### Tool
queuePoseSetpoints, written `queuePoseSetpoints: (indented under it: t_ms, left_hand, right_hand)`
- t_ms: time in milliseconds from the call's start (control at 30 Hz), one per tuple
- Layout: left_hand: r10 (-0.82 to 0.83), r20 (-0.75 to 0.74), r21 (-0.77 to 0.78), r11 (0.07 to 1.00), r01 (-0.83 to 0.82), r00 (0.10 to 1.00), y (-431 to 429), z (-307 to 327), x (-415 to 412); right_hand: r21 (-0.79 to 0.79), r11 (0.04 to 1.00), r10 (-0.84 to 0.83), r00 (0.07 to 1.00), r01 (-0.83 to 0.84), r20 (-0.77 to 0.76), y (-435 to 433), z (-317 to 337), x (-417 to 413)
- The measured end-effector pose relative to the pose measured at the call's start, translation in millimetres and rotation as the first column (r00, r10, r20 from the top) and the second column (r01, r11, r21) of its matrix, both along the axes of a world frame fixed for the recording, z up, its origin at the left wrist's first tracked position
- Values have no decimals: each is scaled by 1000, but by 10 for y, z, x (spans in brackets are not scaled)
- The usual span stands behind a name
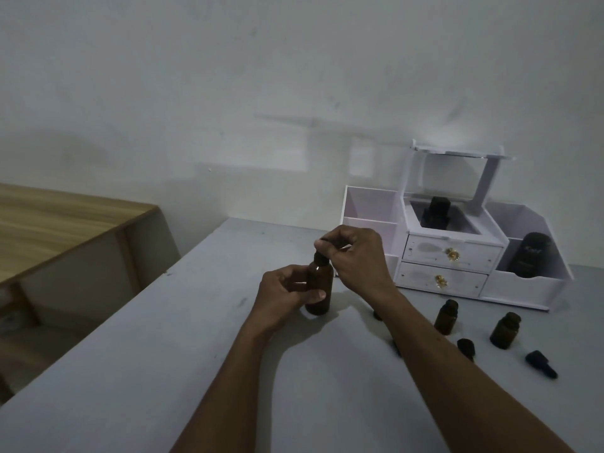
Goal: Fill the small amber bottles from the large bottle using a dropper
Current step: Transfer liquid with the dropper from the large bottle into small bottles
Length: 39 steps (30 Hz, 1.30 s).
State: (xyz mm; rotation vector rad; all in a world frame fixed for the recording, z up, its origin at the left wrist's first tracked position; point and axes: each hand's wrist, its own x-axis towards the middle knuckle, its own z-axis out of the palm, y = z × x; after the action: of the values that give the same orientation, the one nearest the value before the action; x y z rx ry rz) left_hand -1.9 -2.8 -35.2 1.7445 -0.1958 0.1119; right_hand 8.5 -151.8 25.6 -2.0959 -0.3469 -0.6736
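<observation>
The large amber bottle (pixel 322 289) stands upright on the grey counter (pixel 163 354), a little left of the middle. The left hand (pixel 284 297) is curled round its body, so that grip is closed firmly on the glass. Above it, the right hand (pixel 356 256) reaches in from the right. Its fingertips are narrowed to a pinch on the black top of the dropper (pixel 316 258), which sits at the bottle's neck. To the right, past the right forearm, a small amber bottle (pixel 446 317) stands upright on the counter, with a second small bottle (pixel 505 330) near it, the two apart. In front of them a black dropper cap (pixel 465 348) lies just beside the forearm, and another cap (pixel 541 364) lies on its side further right. Behind all this a white organiser (pixel 451 256) with two gold-knobbed drawers stands against the wall. It holds one dark bottle (pixel 436 212) in its middle well and a dark container (pixel 529 255) in its right compartment. A wooden shelf (pixel 65 223) stands off to the left.
</observation>
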Motion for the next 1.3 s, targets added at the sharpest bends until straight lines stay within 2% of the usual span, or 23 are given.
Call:
queuePoseSetpoints:
  t_ms: [300, 600, 733, 967, 1033, 1100, 1200, 1267, 1300]
  left_hand:
    - [7, -7, 10, 1000, -6, 1000, 2, 1, 9]
    - [19, -10, 15, 1000, -19, 1000, 8, -5, 12]
    - [19, -19, 15, 1000, -19, 1000, 6, 3, 17]
    - [30, -26, 31, 999, -29, 999, 11, -1, 8]
    - [47, 38, 76, 996, -50, 998, 4, 10, 11]
    - [134, 170, 120, 981, -155, 976, -47, 64, -18]
    - [349, 434, 38, 914, -404, 831, -188, 238, -145]
    - [409, 541, -64, 891, -449, 735, -307, 373, -277]
    - [399, 571, -92, 900, -427, 718, -372, 424, -340]
  right_hand:
    - [-21, 1000, -21, 1000, 21, 9, 13, -3, 6]
    - [33, 999, -5, 999, 4, 32, -3, 32, -48]
    - [131, 991, 30, 998, -37, 59, -9, 181, -86]
    - [110, 993, 31, 986, -49, 161, -81, 669, -115]
    - [121, 991, 33, 981, -57, 190, -151, 806, -147]
    - [158, 985, 28, 974, -64, 224, -254, 914, -205]
    - [221, 974, -5, 965, -55, 263, -462, 992, -300]
    - [262, 964, -20, 963, -53, 269, -624, 987, -351]
    - [274, 961, -29, 964, -47, 265, -704, 967, -370]
